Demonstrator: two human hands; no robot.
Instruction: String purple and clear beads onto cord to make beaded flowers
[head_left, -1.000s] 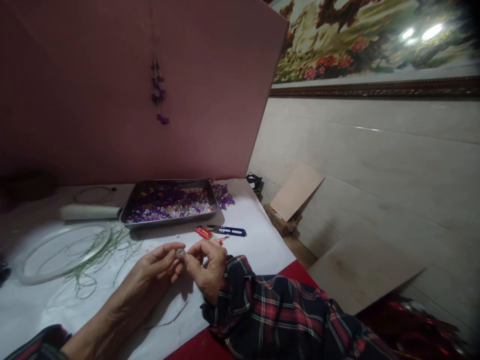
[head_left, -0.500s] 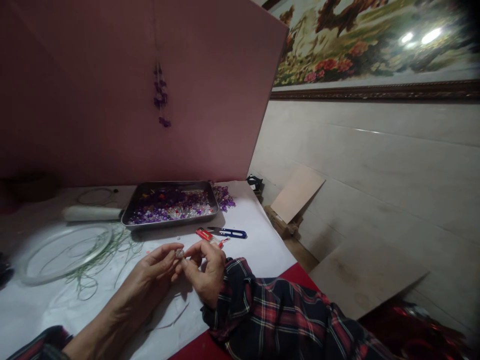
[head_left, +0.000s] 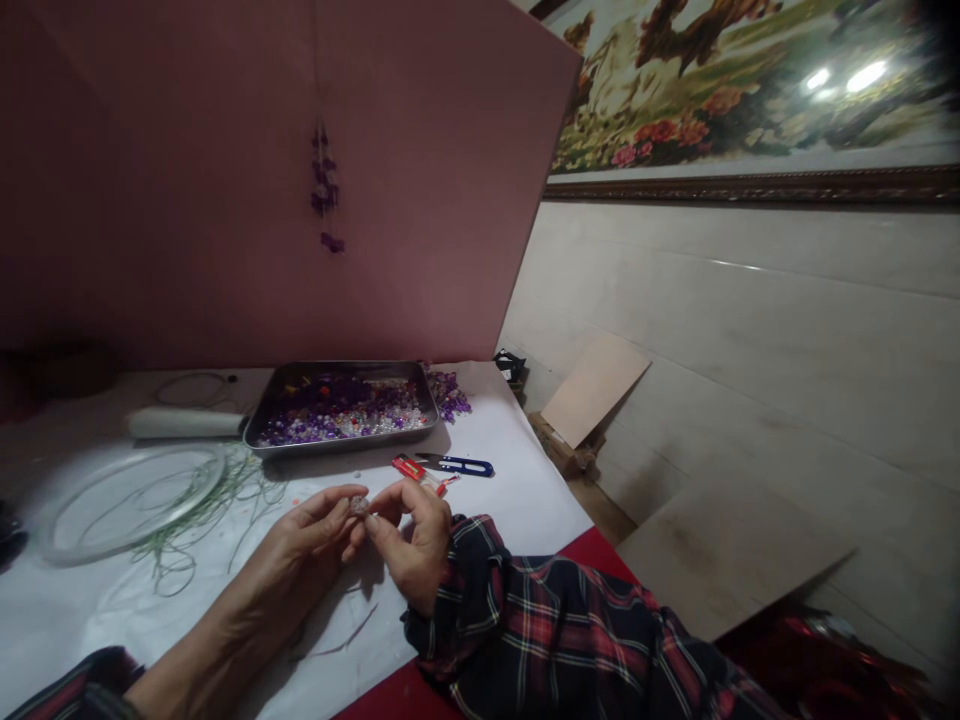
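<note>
My left hand (head_left: 315,530) pinches a small, clear, sparkling bead piece (head_left: 359,506) between thumb and fingertips, just above the white table covering. Close against its right side, my right hand (head_left: 411,540) has thumb and forefinger pressed together; what they grip, if anything, is too small to make out. Beyond the hands lie a pair of blue-handled thread snips (head_left: 465,467) and a red tool (head_left: 409,467). A metal tray (head_left: 341,442) of purple, clear and a few coloured beads stands farther back.
To the left lie a clear ring-shaped coil (head_left: 56,550), tangled green thread (head_left: 176,535) and a pale roll (head_left: 187,424). Purple beads (head_left: 451,398) are heaped beside the tray. A purple bead strand (head_left: 324,190) hangs on the pink board (head_left: 427,180) behind.
Both hands stay in nearly the same place. The bead piece has turned slightly between the fingertips, and the view has shifted a little.
</note>
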